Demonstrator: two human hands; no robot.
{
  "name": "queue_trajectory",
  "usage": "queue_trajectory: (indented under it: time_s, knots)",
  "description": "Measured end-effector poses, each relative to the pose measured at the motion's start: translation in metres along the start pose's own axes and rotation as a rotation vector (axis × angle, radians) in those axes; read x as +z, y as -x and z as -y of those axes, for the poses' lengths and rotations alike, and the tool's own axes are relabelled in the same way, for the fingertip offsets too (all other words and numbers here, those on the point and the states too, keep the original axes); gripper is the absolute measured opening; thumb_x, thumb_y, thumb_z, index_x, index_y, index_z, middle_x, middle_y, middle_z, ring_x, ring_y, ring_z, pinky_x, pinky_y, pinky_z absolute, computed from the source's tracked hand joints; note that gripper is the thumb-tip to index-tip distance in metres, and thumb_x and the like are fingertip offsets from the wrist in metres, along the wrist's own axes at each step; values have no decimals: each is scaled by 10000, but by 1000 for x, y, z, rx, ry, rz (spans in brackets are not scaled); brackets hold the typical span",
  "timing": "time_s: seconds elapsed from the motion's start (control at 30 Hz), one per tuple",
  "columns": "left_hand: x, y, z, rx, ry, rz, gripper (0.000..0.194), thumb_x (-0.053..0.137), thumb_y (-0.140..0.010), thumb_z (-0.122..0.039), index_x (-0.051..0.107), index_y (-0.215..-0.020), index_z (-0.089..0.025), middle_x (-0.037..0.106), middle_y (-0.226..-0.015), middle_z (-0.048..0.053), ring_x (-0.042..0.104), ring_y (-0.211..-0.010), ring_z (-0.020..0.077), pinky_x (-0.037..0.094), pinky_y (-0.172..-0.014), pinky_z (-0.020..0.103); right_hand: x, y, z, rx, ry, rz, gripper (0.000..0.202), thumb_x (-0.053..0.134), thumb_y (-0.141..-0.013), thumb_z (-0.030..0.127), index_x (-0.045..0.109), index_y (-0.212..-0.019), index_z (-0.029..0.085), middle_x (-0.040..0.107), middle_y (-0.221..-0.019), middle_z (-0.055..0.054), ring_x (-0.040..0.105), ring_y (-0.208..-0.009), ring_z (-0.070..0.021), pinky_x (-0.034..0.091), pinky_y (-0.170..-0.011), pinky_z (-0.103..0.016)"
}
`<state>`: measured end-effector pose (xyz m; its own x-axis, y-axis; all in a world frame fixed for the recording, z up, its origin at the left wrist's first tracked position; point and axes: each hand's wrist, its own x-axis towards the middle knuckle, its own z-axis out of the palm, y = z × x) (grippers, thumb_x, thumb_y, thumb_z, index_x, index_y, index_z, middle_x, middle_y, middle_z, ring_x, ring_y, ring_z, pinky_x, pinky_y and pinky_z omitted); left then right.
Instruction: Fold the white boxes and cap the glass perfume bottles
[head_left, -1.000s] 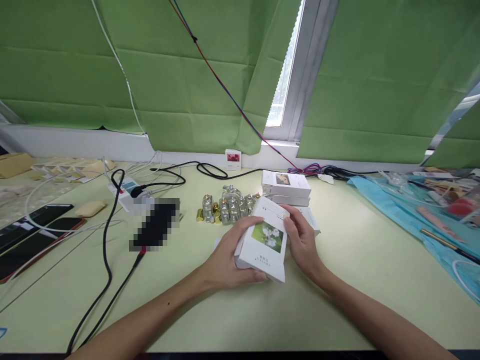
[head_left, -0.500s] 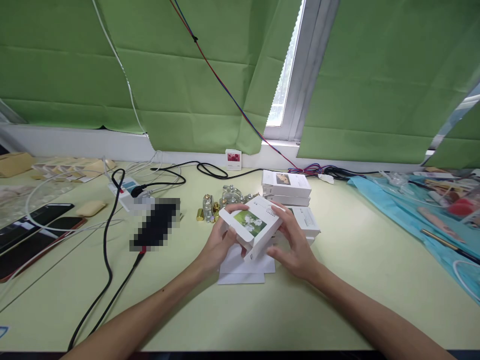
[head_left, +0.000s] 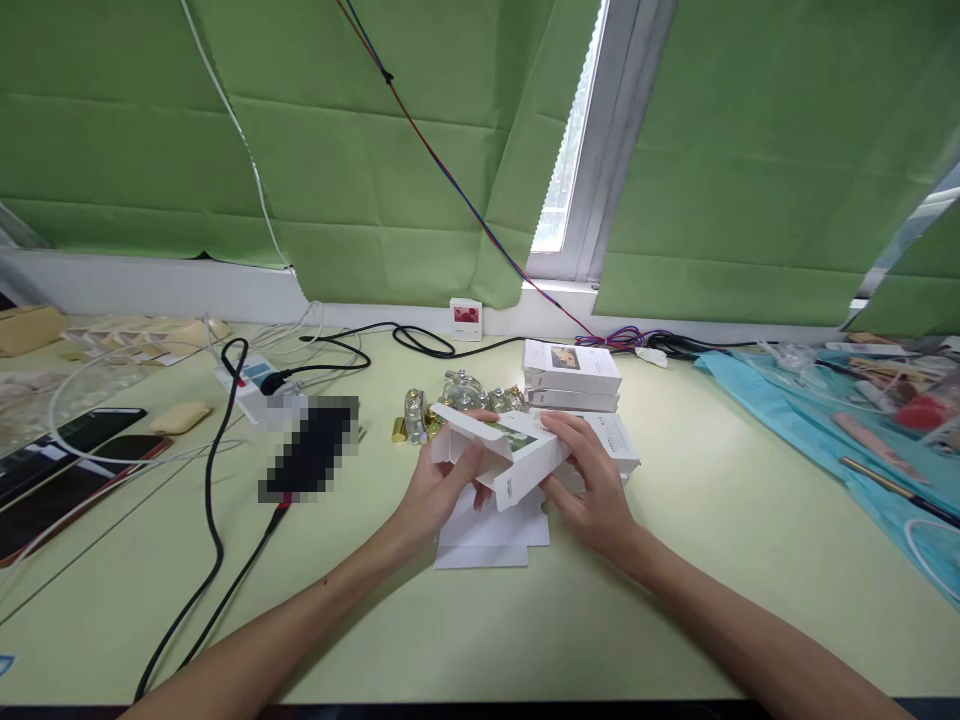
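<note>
Between my hands is a small white cardboard box with a green flower picture, its near-left end open and the flap lifted. My left hand grips that open end, thumb at the opening. The far right end is held by my right hand, fingers on top and thumb below. Under the box lie flat white sheets on the table. Just behind are several small glass bottles and gold caps. White boxes are stacked behind my right hand.
A pixelated dark device with a cable lies at left, near a power strip. Phones rest farther left. A blue sheet with assorted items covers the right side. A small picture box stands by the wall.
The box has been tilted so its near end faces me, and that end's flap now stands open. My left thumb has moved to the opening; my right hand has closed around the other end.
</note>
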<state>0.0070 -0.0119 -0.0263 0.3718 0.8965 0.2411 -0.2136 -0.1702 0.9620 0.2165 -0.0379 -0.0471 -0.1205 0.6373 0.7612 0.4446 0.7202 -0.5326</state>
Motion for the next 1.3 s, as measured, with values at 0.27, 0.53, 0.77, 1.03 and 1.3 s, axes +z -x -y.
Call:
queue_trajectory:
  time_s: [0.27, 0.53, 0.77, 1.03, 1.3]
  knots:
    - [-4, -5, 1, 27, -32, -125, 522, 564, -956, -604, 584, -662, -172, 474, -471, -23, 427, -414, 84, 349, -439, 230, 2, 0, 1, -37, 9, 2, 302, 658, -952, 213, 595, -1245, 251, 717, -1103, -70, 685, -979, -222, 582, -789, -333]
    - [-6, -4, 6, 133, -126, -278, 505, 539, -969, -589, 549, -669, -182, 490, -548, -13, 456, -462, 95, 371, -400, 217, 4, 3, 1, -40, 9, 15, 257, 661, -958, 306, 590, -1194, 230, 747, -983, -50, 684, -789, -188, 566, -663, -292]
    - [1, 0, 6, 463, -273, -284, 324, 568, -988, -448, 470, -1263, -308, 573, -1078, 31, 603, -591, 88, 521, -404, 219, 4, 6, -1, 117, -117, 46, 296, 639, -973, 331, 577, -1240, 221, 740, -1046, -73, 709, -870, -208, 611, -714, -328]
    - [1, 4, 14, 488, -458, -248, 531, 646, -951, -336, 392, -1415, -378, 505, -1338, 92, 669, -826, 131, 589, -537, 228, 6, 7, -2, 183, -268, 117, 348, 631, -986, 346, 538, -1302, 233, 737, -1130, -94, 734, -935, -223, 636, -740, -342]
    - [3, 2, 7, 336, -362, -259, 507, 717, -897, -355, 395, -1286, -309, 657, -1034, 33, 680, -724, 131, 556, -502, 206, 5, 9, -3, 215, -216, 184, 361, 611, -992, 384, 521, -1305, 228, 738, -1088, -86, 725, -909, -226, 627, -736, -351]
